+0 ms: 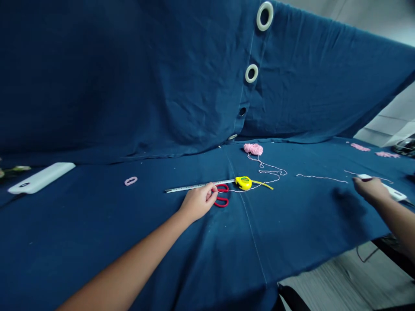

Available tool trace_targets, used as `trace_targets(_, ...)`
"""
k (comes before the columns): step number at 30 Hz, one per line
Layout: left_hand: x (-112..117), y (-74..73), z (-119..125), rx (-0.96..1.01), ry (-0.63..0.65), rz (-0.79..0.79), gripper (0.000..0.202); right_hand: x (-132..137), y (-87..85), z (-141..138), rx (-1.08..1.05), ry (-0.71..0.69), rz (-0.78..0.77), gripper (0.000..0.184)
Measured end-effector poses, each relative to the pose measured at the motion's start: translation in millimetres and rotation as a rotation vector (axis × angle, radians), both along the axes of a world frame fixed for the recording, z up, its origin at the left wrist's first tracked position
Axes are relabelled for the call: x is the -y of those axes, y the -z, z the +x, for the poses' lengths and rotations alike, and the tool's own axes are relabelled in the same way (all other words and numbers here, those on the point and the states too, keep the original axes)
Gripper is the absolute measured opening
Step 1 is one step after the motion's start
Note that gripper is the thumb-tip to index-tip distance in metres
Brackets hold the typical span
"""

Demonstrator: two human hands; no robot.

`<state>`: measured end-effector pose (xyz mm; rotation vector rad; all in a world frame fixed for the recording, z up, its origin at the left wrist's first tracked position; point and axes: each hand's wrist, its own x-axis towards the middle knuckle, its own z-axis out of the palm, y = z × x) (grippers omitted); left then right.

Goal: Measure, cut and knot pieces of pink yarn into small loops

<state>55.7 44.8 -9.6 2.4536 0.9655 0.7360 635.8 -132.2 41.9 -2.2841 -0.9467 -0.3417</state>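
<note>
My left hand point(200, 201) is closed in a pinch, with the pink yarn strand point(240, 190) running into its fingertips. Right beside those fingers lie scissors with red handles point(221, 201); the hand hides their blades. A yellow tape measure point(244, 183) rests just beyond, its marked blade point(189, 187) pulled out to the left. The strand winds back to a pink yarn ball point(253, 149). Far to the right, my right hand point(371, 190) is closed beside a white, bar-shaped device point(394, 192). Whatever its fingers hold is hidden.
Blue cloth point(129, 250) covers the table and hangs behind it. Cut yarn point(320, 177) lies right of centre, pink bundles point(359, 147) at the far right. On the left are a small pink loop point(131, 181) and another white bar point(43, 178). The table edge runs along the lower right.
</note>
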Motion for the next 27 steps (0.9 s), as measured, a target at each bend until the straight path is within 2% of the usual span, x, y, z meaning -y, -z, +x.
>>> trace_targets(1,-0.2,-0.1,0.1,-0.015,-0.034,0.007,0.015,-2.4,5.9,-3.9,-0.008,0.084,-0.022,0.046)
trace_targets(3,-0.5,-0.1,-0.3,-0.054,-0.081,0.013,0.016,-15.8,20.7,-21.5,-0.039,0.154,-0.038,0.036)
trace_targets(6,0.2,0.0,-1.9,-0.115,-0.108,0.041,0.014,-46.7,38.3,-73.0,-0.045,0.009,-0.066,0.029)
trace_targets(9,1.8,-1.0,-4.0,-0.141,-0.097,0.076,0.016,-76.5,36.7,-152.8,-0.021,-0.308,-0.085,0.031)
trace_targets(10,2.3,-1.5,-4.8,-0.145,-0.089,0.083,0.017,-84.8,31.6,-183.6,-0.012,-0.451,-0.101,0.031)
trace_targets(12,4.0,-2.5,-6.8,-0.156,-0.068,0.095,0.019,-99.0,17.9,-246.0,0.033,-0.870,-0.185,0.030)
trace_targets(13,5.5,-2.9,-8.4,-0.162,-0.057,0.099,0.019,-105.2,11.3,-275.5,0.056,-1.002,-0.225,0.029)
trace_targets(14,7.6,-3.3,-10.5,-0.169,-0.048,0.104,0.018,-111.0,6.0,-302.5,0.078,-1.068,-0.252,0.025)
trace_targets(16,14.2,-4.1,-16.8,-0.182,-0.019,0.120,0.018,-121.5,2.1,-347.1,0.120,-1.096,-0.324,0.018)
trace_targets(19,28.7,-5.0,-29.9,-0.181,0.066,0.161,0.017,-133.4,13.3,-387.7,0.128,-1.041,-0.326,0.013)
trace_targets(23,40.0,-5.9,-42.8,-0.132,0.139,0.164,0.012,-138.6,40.0,-405.0,0.100,-0.899,-0.280,0.025)
trace_targets(27,27.6,-3.9,-45.2,0.003,-0.016,0.141,0.010,-138.2,57.9,-405.0,0.045,-0.899,-0.258,0.023)
